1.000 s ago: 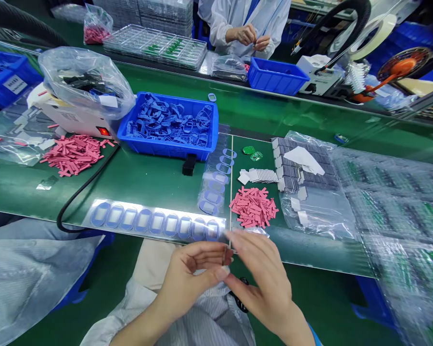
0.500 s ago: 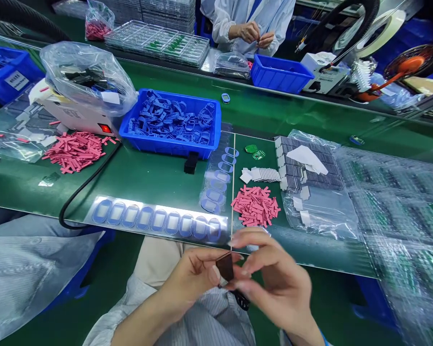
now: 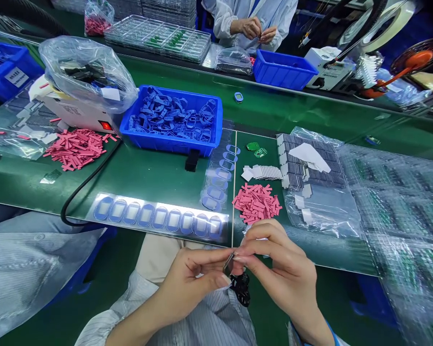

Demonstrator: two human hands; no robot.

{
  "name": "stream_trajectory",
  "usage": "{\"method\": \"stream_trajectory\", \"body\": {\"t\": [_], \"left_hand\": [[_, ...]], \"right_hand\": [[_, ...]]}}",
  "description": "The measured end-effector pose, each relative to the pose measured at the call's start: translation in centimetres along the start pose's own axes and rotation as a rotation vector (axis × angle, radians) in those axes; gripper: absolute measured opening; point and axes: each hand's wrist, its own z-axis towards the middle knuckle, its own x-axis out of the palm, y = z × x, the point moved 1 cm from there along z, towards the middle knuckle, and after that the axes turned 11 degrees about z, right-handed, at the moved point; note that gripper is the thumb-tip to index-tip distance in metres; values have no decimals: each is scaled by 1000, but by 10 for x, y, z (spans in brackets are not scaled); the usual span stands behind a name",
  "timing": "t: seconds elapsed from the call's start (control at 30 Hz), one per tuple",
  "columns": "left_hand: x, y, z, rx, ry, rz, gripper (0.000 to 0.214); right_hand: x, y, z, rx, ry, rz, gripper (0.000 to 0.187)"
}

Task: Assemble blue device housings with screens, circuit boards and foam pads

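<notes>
My left hand (image 3: 193,278) pinches a small dark flat piece (image 3: 228,264) between thumb and fingers, just in front of the table edge. The piece is turned nearly edge-on, so its face hardly shows. My right hand (image 3: 281,266) has its thumb and fingertips closed together at the piece's upper right edge. Whether something else is between those fingertips is hidden. Beyond my hands lies a pile of pink strips (image 3: 257,203). To the left, a row of blue oval frames with pale windows lies on a clear sheet (image 3: 223,229).
A blue bin (image 3: 169,142) of blue plastic parts stands at the back. White pieces (image 3: 267,172), green circuit boards (image 3: 253,146) and a bag of grey parts (image 3: 324,206) lie to the right, beside clear trays (image 3: 400,202). Across the line, a co-worker's hands (image 3: 254,29) handle something small.
The dark piece has turned from showing its face to nearly edge-on. My right hand's fingers have drawn together onto its upper edge.
</notes>
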Motion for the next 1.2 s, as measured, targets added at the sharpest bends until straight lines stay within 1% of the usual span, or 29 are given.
{"method": "stream_trajectory", "body": {"t": [0.3, 0.47, 0.53, 0.63, 0.7, 0.77, 0.8, 0.83, 0.9, 0.97, 1.0, 1.03, 1.1, 1.13, 1.2], "left_hand": [[0, -2, 0, 21, -17, 136, 40], [1, -6, 1, 99, -80, 269, 35], [2, -7, 0, 111, -101, 298, 32], [4, -1, 1, 79, -124, 228, 31], [6, 6, 4, 47, -172, 93, 29], [7, 13, 8, 30, -244, -50, 27], [7, 16, 10, 33, -283, -102, 27], [6, 18, 12, 39, -317, -136, 27], [4, 20, 16, 62, -357, -166, 26], [3, 19, 18, 77, -350, -158, 25], [2, 19, 19, 83, -335, -143, 25], [2, 18, 18, 92, -322, -124, 25], [2, 17, 17, 109, -305, -73, 24], [2, 16, 15, 119, -303, -45, 24], [2, 14, 13, 128, -310, -4, 25]], "right_hand": [[3, -1, -2, 1, -38, 48, 17], [2, -5, -3, 29, -38, 79, 14], [4, -6, -4, 36, -27, 65, 13], [10, -6, -10, -14, -40, -78, 13], [14, -4, -17, -101, -89, -242, 15], [15, -1, -26, -150, -141, -340, 16], [13, -2, -30, -123, -166, -338, 15], [10, -4, -34, -60, -193, -308, 13], [1, -14, -42, 115, -233, -280, 9], [-7, -30, -47, 235, -229, -399, 11], [-9, -39, -50, 255, -223, -495, 13], [-11, -47, -52, 255, -225, -593, 15], [-11, -61, -56, 237, -269, -725, 14], [-10, -65, -58, 205, -280, -773, 11], [-8, -67, -60, 79, -233, -890, 6]]}}
